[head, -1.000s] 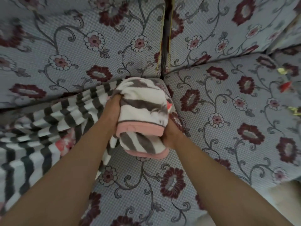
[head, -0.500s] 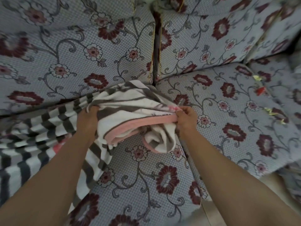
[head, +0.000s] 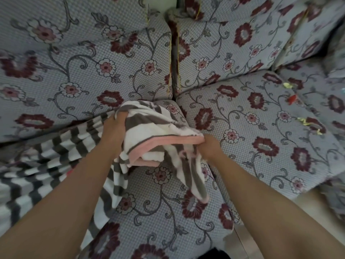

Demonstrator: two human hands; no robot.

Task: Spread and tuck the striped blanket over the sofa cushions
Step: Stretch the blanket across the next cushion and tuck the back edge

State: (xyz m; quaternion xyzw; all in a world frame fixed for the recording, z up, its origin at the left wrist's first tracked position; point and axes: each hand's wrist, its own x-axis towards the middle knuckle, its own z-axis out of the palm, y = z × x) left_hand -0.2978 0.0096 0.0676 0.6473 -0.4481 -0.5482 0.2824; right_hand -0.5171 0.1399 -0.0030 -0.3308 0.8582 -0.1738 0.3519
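Blanket's getting pulled open across the gap between the two seat cushions

A second ago the striped blanket (head: 153, 131) was one tight wad squeezed between both hands; now the hands have drawn apart and the pink-trimmed edge is stretched out between them. The left hand (head: 113, 128) has its fingers dug into the folds on the near-left seat cushion (head: 158, 208), and the right hand (head: 210, 147) is pinching the pink hem right by that cushion's right edge, just beside the right seat cushion (head: 261, 131). The rest of the blanket trails off toward the left edge of the sofa, rumpled, and a loose flap hangs down under the hem. So I'd say the spreading has only just started: most of both cushions is bare, and no tucking at the back cushions (head: 84, 71) yet.
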